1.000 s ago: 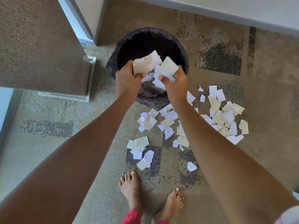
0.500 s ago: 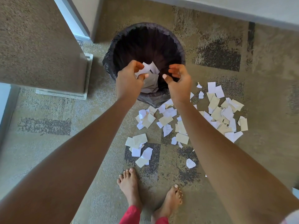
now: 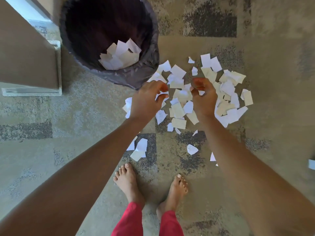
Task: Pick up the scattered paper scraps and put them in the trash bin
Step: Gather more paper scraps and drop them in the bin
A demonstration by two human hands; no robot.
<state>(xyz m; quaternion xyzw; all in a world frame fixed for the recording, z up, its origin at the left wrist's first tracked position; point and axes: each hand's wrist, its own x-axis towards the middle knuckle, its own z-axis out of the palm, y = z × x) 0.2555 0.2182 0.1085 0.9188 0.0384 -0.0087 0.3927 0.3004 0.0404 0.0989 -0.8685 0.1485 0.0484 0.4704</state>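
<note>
A black-lined trash bin (image 3: 150, 53) stands on the carpet at upper left, with white and cream scraps (image 3: 119, 56) lying inside it. Many more paper scraps (image 3: 179, 108) are scattered on the floor to the right of the bin. My left hand (image 3: 146, 99) hovers over the left side of the pile, fingers loosely curled and holding nothing. My right hand (image 3: 203, 97) hovers over the middle of the pile, also loosely curled and empty. A few stray scraps (image 3: 140, 149) lie nearer my feet.
A brown furniture panel with a pale base (image 3: 30, 68) stands left of the bin. My bare feet (image 3: 129, 183) stand on the patterned carpet below the pile. A small pale object (image 3: 311, 164) shows at the right edge.
Both hands held a bundle of scraps over the bin, let it fall inside, then drew back and down to the pile on the floor. The view tilted toward the floor.
</note>
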